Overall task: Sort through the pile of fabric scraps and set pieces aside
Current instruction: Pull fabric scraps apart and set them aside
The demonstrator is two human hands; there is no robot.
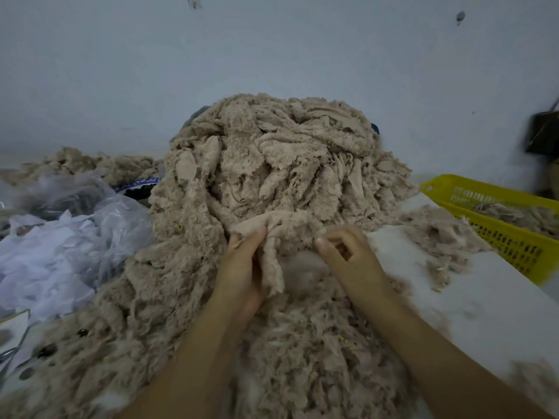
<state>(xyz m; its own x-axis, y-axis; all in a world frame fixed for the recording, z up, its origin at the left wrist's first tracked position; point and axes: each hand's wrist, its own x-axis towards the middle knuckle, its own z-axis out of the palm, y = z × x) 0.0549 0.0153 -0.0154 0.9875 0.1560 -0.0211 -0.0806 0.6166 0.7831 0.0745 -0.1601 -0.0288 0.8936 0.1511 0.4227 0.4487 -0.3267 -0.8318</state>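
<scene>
At centre frame, just below the middle, I log both hands working one beige scrap (273,267) at the near foot of the pile of fabric scraps (272,164), which fills the middle of the frame. The left hand (242,267) has its fingers curled round the scrap's hanging strip. The right hand (348,255) has curled fingers and appears to pinch the same scrap's upper edge, though blur makes that contact uncertain. The scrap's top edge merges into the heap, so I judge it not yet free.

Risks noted:
- Fleecy edges may snag neighbouring pieces, so a firm pull could drag a clump forward or slump the tall heap.
- Loose fluff already lies on the white table (438,297) at right, and a hard tug would shed more.
- A careless toss could miss the yellow basket (499,237) at right or land among the white cuttings in the plastic bag (99,213) at left, mixing the sorts.
</scene>
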